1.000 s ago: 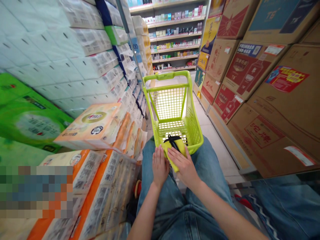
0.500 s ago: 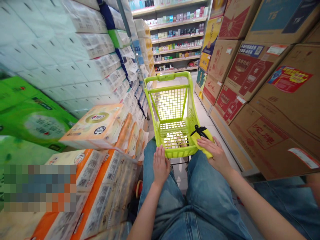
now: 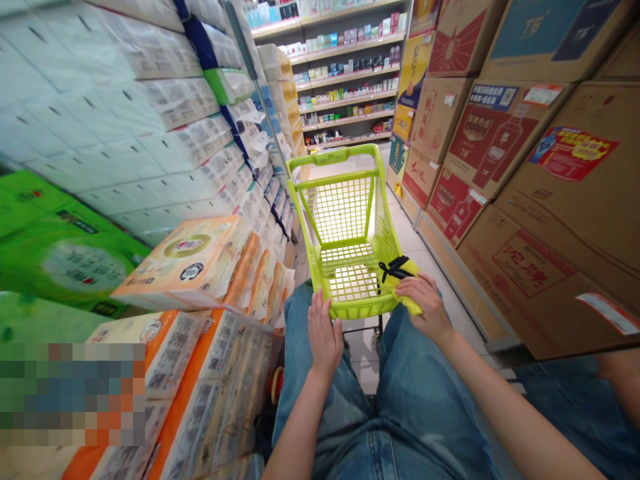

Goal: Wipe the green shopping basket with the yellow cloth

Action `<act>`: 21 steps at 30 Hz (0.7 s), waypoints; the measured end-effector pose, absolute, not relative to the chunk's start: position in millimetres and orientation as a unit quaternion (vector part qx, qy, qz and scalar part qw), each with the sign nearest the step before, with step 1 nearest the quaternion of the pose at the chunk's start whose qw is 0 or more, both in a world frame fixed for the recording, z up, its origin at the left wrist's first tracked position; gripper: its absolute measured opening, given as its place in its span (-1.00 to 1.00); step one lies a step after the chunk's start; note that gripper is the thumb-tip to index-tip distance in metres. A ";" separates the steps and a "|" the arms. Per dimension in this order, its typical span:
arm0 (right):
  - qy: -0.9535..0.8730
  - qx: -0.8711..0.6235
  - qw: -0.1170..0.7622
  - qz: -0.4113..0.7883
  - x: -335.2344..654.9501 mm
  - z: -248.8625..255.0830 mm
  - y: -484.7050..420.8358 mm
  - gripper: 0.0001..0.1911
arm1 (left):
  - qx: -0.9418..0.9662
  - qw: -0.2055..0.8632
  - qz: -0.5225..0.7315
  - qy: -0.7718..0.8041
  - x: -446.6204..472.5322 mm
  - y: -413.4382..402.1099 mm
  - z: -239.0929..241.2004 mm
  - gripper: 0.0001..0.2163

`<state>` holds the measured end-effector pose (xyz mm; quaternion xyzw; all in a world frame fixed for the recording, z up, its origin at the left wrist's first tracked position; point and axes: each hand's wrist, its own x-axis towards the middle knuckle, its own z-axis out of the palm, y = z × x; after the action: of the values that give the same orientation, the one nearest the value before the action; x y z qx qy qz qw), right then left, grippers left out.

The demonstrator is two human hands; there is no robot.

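Note:
A lime-green shopping cart (image 3: 345, 177) with a mesh basket stands between my knees. My left hand (image 3: 324, 332) lies with its fingers stretched flat against the near left corner of the basket. On the near right side, my right hand (image 3: 425, 303) has its fingers bent over a yellow cloth (image 3: 411, 303), pressing it to the basket's rim. A black strip tied in a bow (image 3: 397, 268) lies at the cloth's far end. The underside of the cloth is hidden.
Packs of tissue paper (image 3: 185, 257) are stacked close on my left. Cardboard cartons (image 3: 505, 143) line the right side. Shelves of small boxed goods (image 3: 350, 70) close off the far end of the tiled aisle (image 3: 415, 223).
The fingers of my right hand have curled further round the cloth. The black bow has slid slightly left and down over the basket's edge. My left hand stays at its corner.

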<state>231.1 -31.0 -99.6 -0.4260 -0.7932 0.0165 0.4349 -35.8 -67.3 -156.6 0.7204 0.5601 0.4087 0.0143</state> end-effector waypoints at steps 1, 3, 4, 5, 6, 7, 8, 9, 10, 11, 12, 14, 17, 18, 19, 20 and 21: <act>-0.791 -0.427 0.439 0.018 231.2 -100.4 -29.8 -0.64 | 0.719 0.015 0.404 0.565 -33.5 -64.8 -154.3 -0.52; -0.785 -0.426 0.449 0.020 230.1 -102.8 -26.2 -0.65 | 0.718 0.016 0.394 0.573 -30.1 -57.8 -150.0 -0.50; -0.781 -0.426 0.456 0.021 228.7 -104.4 -23.6 -0.65 | 0.717 0.015 0.391 0.577 -29.1 -53.3 -148.2 -0.49; -0.776 -0.425 0.465 0.021 226.6 -106.1 -20.4 -0.65 | 0.715 0.014 0.389 0.580 -28.7 -48.0 -146.5 -0.49; -0.770 -0.425 0.475 0.020 223.8 -107.7 -16.9 -0.65 | 0.713 0.012 0.388 0.583 -28.9 -41.9 -145.0 -0.49; -0.764 -0.425 0.486 0.019 220.2 -109.1 -13.0 -0.65 | 0.711 0.010 0.390 0.585 -29.7 -35.1 -143.6 -0.49; -0.758 -0.426 0.493 0.019 215.8 -110.1 -8.9 -0.64 | 0.709 0.007 0.391 0.586 -31.3 -27.5 -142.2 -0.49; -0.755 -0.428 0.497 0.020 210.5 -110.5 -4.9 -0.64 | 0.707 0.006 0.393 0.588 -33.5 -19.3 -141.0 -0.49; -0.753 -0.430 0.498 0.022 204.2 -110.4 -0.9 -0.63 | 0.704 0.007 0.396 0.590 -36.7 -10.5 -139.9 -0.49; -0.754 -0.433 0.493 0.025 197.0 -109.7 2.9 -0.63 | 0.698 0.009 0.398 0.595 -40.7 -1.2 -138.9 -0.48; -0.758 -0.440 0.480 0.029 188.7 -108.5 6.5 -0.63 | 0.691 0.014 0.401 0.601 -45.7 8.8 -138.0 -0.47; -0.768 -0.461 0.442 0.035 169.1 -104.9 13.6 -0.64 | 0.681 0.029 0.405 0.610 -58.1 30.8 -136.6 -0.42; -0.778 -0.489 0.392 0.037 133.5 -97.7 25.2 -0.68 | 0.652 0.065 0.433 0.619 -80.6 69.9 -134.3 -0.34; -0.781 -0.492 0.383 0.037 120.6 -95.2 29.6 -0.69 | 0.636 0.081 0.458 0.615 -88.2 84.1 -133.1 -0.34; -0.784 -0.493 0.375 0.037 107.6 -92.8 34.1 -0.70 | 0.629 0.084 0.469 0.614 -95.2 98.4 -131.6 -0.36; -0.789 -0.492 0.365 0.037 94.7 -90.4 38.7 -0.72 | 0.626 0.086 0.476 0.612 -101.4 112.2 -129.9 -0.40; -0.795 -0.490 0.355 0.037 82.1 -88.3 43.3 -0.74 | 0.627 0.092 0.481 0.606 -106.4 124.8 -128.3 -0.45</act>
<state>82.1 43.3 -88.3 -0.4903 -0.7952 0.0366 0.3548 -106.4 124.8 -128.3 0.6269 0.6059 0.4811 0.0918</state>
